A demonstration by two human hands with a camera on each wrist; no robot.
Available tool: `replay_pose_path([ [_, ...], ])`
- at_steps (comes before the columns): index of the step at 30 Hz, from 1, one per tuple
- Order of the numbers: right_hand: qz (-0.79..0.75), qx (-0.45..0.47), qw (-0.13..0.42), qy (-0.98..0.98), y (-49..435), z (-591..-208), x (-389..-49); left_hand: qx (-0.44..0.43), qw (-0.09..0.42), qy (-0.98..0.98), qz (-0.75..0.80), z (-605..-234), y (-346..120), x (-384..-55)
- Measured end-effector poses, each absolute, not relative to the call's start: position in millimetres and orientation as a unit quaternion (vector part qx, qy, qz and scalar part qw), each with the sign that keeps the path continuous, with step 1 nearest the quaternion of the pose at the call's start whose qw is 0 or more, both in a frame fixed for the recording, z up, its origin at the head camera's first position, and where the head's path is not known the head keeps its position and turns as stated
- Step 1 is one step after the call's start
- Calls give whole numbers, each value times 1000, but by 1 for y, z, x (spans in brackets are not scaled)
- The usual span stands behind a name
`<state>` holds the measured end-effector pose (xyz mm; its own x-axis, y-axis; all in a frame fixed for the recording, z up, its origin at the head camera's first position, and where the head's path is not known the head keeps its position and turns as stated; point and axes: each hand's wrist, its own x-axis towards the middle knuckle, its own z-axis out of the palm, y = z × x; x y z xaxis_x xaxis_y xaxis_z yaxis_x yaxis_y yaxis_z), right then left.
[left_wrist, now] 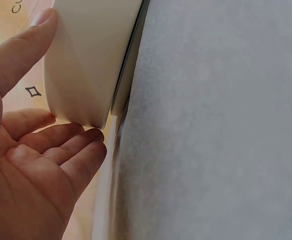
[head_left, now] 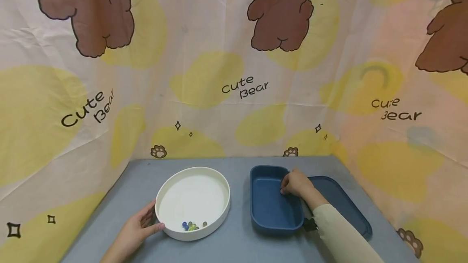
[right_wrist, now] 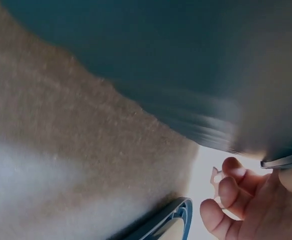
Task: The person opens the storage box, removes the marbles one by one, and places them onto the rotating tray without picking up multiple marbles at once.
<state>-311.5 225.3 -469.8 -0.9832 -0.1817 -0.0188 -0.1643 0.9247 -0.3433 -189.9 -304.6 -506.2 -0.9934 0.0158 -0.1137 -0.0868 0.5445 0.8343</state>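
Observation:
My left hand (head_left: 137, 228) is at the left side of a round white tray (head_left: 193, 198). Its thumb touches the wall near the rim and its extended fingertips rest against the outer wall (left_wrist: 88, 65). Several small glass marbles (head_left: 191, 227), blue, green and yellowish, lie in the tray's near part. My right hand (head_left: 295, 184) reaches over the right rim of a deep blue rectangular box (head_left: 272, 214), fingertips bent down inside. Under the box rim in the right wrist view, the right-hand fingers (right_wrist: 231, 195) appear bent; I cannot tell whether they hold anything.
A flat blue lid-like tray (head_left: 341, 200) lies right of the box, partly behind the right forearm. Everything stands on a grey-blue tabletop (head_left: 239, 182). A bear-print cloth (head_left: 204, 113) rises behind the table and along both sides.

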Motion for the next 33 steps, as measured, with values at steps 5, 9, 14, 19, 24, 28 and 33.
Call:
replay_pose_path([
  [5,-193,-94,4,977,228,-466,-310,-28,59,876,478,-505,-305,-191],
  [9,-227,-96,-10,969,232,-457,-307,-27,52,871,488,-503,-304,-191],
  [14,-262,-119,-14,957,245,-447,-304,-28,57,870,489,-505,-302,-190],
  [19,-328,-136,-20,935,253,-437,-301,-29,56,872,485,-505,-302,-191],
  [24,-360,-154,-38,919,250,-429,-297,-25,58,871,488,-503,-303,-192],
  [28,-376,-153,-29,914,242,-422,-295,-23,61,870,488,-503,-302,-193],
  [33,-392,-159,-9,906,229,-411,-299,-21,55,866,497,-504,-301,-192],
])
